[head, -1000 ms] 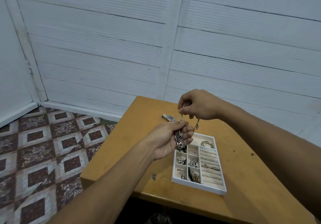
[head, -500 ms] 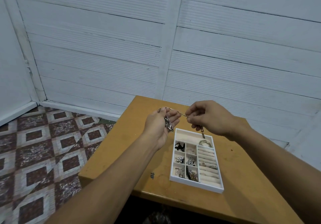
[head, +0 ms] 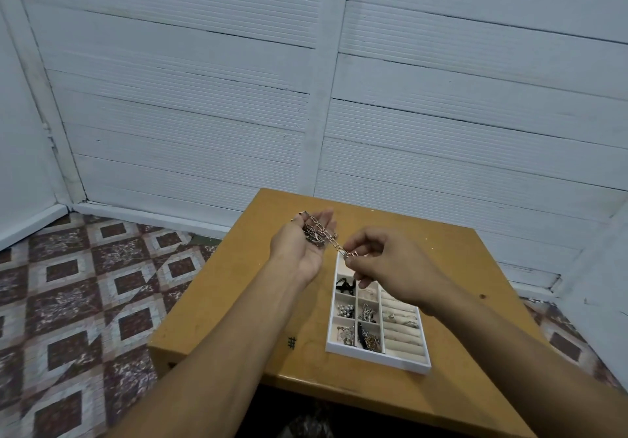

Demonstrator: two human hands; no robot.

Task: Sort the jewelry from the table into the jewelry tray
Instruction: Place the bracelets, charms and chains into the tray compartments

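A silver link chain [head: 317, 232] lies bunched in the upturned palm of my left hand [head: 300, 245], whose fingers are only slightly curved. My right hand [head: 387, 264] pinches the chain's free end between thumb and forefinger, just right of the left palm and above the far end of the white jewelry tray [head: 375, 357]. The tray sits on the wooden table [head: 238, 301]; its small left compartments hold earrings, rings and dark pieces, and its right side has padded ring rolls. My right hand hides the tray's far right corner.
The table stands against a white panelled wall. Patterned tile floor lies to the left and below the table's edge. A small "##" mark is on the tabletop near the tray's near left corner.
Both hands dropped lower toward the tray. My left palm turned up and opened with the chain gathered in it. My right hand came down close to the left, still pinching the chain end.
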